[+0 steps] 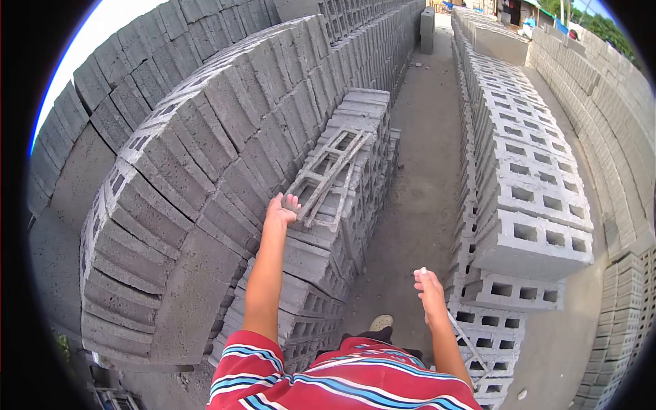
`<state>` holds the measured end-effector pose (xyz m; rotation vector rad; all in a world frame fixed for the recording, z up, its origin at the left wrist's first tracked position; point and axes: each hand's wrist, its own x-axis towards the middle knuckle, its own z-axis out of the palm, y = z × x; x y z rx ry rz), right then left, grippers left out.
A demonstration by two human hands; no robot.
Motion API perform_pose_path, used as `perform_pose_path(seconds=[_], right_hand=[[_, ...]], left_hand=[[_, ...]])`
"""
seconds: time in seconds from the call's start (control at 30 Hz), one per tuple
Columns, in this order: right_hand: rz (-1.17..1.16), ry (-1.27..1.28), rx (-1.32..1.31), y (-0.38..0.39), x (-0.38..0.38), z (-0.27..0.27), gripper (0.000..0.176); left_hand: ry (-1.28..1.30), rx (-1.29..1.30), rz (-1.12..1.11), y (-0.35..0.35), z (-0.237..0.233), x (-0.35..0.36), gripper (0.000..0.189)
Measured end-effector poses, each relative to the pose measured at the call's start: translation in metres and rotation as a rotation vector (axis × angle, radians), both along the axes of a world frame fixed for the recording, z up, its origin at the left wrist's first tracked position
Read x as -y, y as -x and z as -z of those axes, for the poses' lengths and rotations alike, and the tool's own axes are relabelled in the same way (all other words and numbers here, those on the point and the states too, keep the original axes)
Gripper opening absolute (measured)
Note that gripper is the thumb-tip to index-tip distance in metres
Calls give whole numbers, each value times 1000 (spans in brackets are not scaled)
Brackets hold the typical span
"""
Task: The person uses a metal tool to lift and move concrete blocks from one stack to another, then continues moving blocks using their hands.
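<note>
My left hand [283, 208] is at the near end of a grey, ladder-like frame [326, 179], its fingers curled around the end bar. The frame looks dusted with cement, and a second one seems to lie partly under it. Both rest at a slant on top of a low stack of hollow concrete blocks [365, 109]. Held out over the dirt path, my right hand [430, 295] has nothing in it, with its fingers loosely extended. Beside its forearm, a thin pale rod [468, 340] leans against the blocks on the right.
A tall, curving wall of concrete blocks [232, 116] rises on the left. On the right runs a long row of hollow blocks [523, 164], holes upward. Between them goes a narrow dirt path [427, 123]. More block stacks [594, 82] stand farther right.
</note>
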<state>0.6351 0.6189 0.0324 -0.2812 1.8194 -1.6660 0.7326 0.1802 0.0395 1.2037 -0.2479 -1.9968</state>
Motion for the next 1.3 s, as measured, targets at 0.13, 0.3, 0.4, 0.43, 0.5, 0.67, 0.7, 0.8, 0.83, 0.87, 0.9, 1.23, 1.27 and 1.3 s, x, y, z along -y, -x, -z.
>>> perform_pose_path(seconds=[0.13,0.3,0.4,0.43,0.5,0.67,0.7,0.8,0.83,0.87,0.9,1.23,1.27,1.3], right_hand=[[40,-38,-70,-2,-16,14,43],[-59,-187,-247,-12,-60,45,41],[-73,-438,-137,-22,-119,130,45],[-33,-544,-71,-31,-153,160,45],[1,-718,25,-46,-203,201,44],[161,-1169,-235,-77,-314,266,37],[161,-1284,-362,-76,-324,257,40],[81,-1315,-486,-70,-356,280,48],[80,-1295,-509,-70,-358,287,49],[84,-1273,-534,-67,-355,291,50],[90,-1252,-562,-62,-349,290,51],[-153,-1397,-792,-71,-307,315,21],[-183,-1361,-843,-69,-313,311,21],[-183,-1311,-905,-67,-319,312,21]], left_hand=[[8,80,212,-6,-33,-20,52],[229,482,247,-15,-65,-41,94],[388,434,264,-36,-87,-64,96],[441,427,341,-47,-87,-64,95],[580,406,434,-54,-94,-104,85],[686,548,530,-69,-90,-187,72],[701,561,563,-73,-88,-197,72],[750,611,658,-85,-84,-223,71],[772,641,693,-87,-83,-231,70],[798,666,727,-87,-83,-238,70],[801,678,745,-85,-82,-247,70],[865,827,1043,-56,-63,-325,58],[876,839,1051,-50,-62,-336,53],[893,835,1076,-45,-59,-344,52]])
